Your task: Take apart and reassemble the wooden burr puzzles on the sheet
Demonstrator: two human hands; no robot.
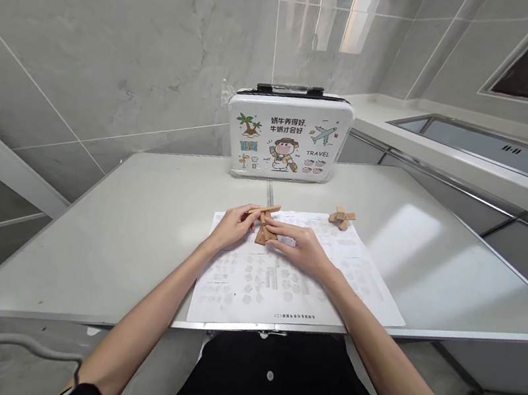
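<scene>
Both of my hands are at a small cluster of flat brown wooden pieces point(264, 232) over the instruction sheet point(301, 297). Thumb and fingers of my left hand point(239, 221) pinch a long thin wooden strip point(269, 210) at the cluster's upper left. My right hand point(301, 245) has its fingertips closed on a wooden piece at the cluster's right side. The fingers partly cover how the pieces meet. Beyond my right hand, an interlocking wooden burr puzzle point(341, 218) rests on the sheet's far right corner.
The sheet lies on a pale folding table point(153, 233) with a seam down its middle. At the back stands a white case point(287, 140) with cartoon prints and a black handle, wrapped in clear plastic. A counter with a sink point(482, 148) runs along the right. Tiled wall behind.
</scene>
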